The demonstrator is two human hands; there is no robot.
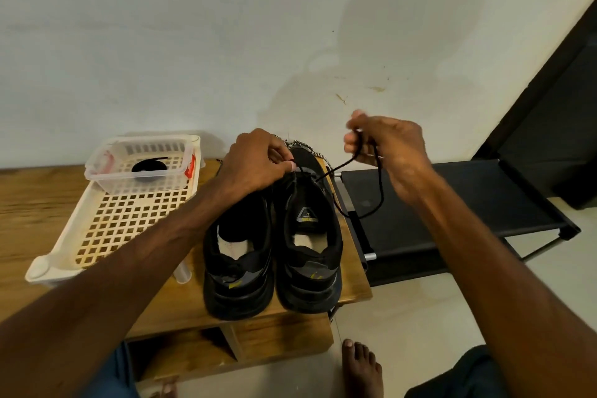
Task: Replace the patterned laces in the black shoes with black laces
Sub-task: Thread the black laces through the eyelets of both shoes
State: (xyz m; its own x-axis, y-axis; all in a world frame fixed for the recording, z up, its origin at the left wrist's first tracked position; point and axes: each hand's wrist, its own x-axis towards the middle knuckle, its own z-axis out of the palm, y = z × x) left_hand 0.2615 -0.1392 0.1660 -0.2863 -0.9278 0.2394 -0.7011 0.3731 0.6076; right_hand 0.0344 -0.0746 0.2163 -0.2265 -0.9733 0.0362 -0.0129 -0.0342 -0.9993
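Two black fabric shoes (307,281) stand on the wooden surface (32,203). Over their toes the left hand (255,161) pinches a thin black cord lace (339,166) at the right shoe. Right of the shoes, the right hand (387,149) grips its free length.

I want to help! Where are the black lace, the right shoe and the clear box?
black lace (337,167): head view, its taut middle stretch.
right shoe (307,284): head view, back of the heel.
clear box (142,186): head view, front wall.
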